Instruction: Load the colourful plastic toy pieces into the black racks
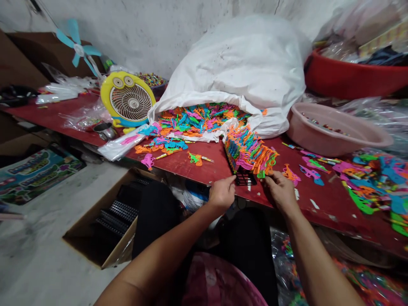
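A black slotted rack (245, 177) lies at the near edge of the red table (197, 170), packed with a row of bright plastic toy guns (250, 148) standing on edge. My left hand (222, 193) pinches the rack's near left corner. At the rack's near right end, my right hand (280, 188) has its fingers closed around a green toy piece (261, 173). Loose toy guns (309, 168) lie to the right of my right hand.
A white sack (242, 63) spills coloured toy guns (197, 119) behind the rack. A pink basin (331, 127), a red tub (350, 76) and a yellow fan (129, 100) stand on the table. A cardboard box (108, 216) with black racks sits on the floor at left.
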A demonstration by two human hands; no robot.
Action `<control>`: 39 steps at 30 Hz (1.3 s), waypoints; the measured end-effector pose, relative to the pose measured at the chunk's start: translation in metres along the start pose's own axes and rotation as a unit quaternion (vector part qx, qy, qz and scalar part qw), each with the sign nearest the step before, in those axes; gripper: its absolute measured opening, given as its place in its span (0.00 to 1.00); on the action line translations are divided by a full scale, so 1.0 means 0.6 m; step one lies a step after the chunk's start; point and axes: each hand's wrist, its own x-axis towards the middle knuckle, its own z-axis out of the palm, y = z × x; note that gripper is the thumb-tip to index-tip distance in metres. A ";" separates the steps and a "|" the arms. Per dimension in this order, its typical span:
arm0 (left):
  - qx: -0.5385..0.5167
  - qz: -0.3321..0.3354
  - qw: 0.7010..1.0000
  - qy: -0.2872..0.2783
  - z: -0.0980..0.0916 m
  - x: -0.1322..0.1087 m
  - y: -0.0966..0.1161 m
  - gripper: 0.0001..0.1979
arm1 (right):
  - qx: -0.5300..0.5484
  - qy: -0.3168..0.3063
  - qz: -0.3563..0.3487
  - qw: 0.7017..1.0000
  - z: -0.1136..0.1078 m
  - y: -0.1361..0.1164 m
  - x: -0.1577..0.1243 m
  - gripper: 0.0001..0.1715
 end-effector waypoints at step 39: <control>0.164 0.171 0.932 0.275 -0.096 0.038 -0.088 0.14 | -0.136 0.087 -0.086 0.983 0.038 0.029 0.060 0.19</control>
